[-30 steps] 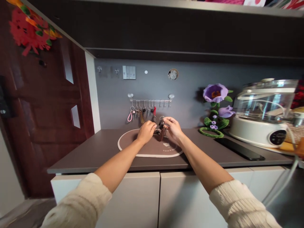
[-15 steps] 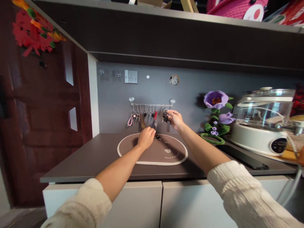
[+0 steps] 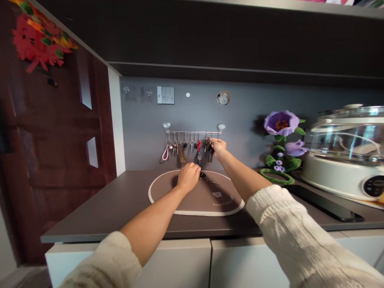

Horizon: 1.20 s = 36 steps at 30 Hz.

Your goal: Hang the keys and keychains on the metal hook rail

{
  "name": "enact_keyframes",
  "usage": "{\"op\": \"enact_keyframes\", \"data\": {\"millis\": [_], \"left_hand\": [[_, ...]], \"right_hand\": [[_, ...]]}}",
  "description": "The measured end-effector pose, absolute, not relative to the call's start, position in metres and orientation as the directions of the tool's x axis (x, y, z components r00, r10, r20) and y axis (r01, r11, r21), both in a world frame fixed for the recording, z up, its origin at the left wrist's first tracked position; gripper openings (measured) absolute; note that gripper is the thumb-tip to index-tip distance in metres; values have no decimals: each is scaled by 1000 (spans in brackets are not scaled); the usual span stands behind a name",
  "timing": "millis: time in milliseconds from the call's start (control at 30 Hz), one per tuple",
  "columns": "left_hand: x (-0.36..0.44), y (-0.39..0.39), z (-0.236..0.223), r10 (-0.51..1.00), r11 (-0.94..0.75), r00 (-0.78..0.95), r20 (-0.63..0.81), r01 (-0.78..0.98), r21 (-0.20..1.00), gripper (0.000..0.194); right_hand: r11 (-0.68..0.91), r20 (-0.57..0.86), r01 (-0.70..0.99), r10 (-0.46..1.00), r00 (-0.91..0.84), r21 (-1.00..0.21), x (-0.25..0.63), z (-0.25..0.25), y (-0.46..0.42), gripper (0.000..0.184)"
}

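Observation:
My right hand [image 3: 218, 146] is raised to the metal hook rail [image 3: 193, 132] on the grey wall, its fingers pinched on a dark key bunch with a brown fob [image 3: 209, 149] at a hook near the rail's right end. Several other key sets [image 3: 180, 146] hang along the rail, one with a pink loop [image 3: 165, 153]. My left hand [image 3: 189, 177] rests curled on the brown oval mat [image 3: 168, 196], its fingers closed over another key set [image 3: 204, 176] that lies on the mat.
A dark counter [image 3: 99, 208] runs over white cabinet doors [image 3: 168, 260]. A purple knitted flower [image 3: 281, 140] stands to the right, then a white cooker with a glass lid [image 3: 345, 156] and a black flat device [image 3: 327, 202]. A dark red door [image 3: 51, 152] is at the left.
My right hand lifted the dark key bunch from above the mat up to the rail. My left hand stayed low on the mat by the other keys.

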State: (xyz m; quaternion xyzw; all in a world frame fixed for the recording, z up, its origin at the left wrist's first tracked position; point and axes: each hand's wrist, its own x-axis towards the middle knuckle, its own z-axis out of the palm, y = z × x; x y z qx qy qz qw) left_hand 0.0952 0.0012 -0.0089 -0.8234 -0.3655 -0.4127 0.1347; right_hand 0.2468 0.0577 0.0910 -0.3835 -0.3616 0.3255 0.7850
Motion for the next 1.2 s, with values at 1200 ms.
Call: {"op": "enact_keyframes", "data": {"millis": [1200], "left_hand": [[85, 2, -5, 551, -684, 331, 766, 705, 187, 27]], "right_hand": [[427, 370, 55, 704, 607, -903, 255, 51, 37, 15]]}}
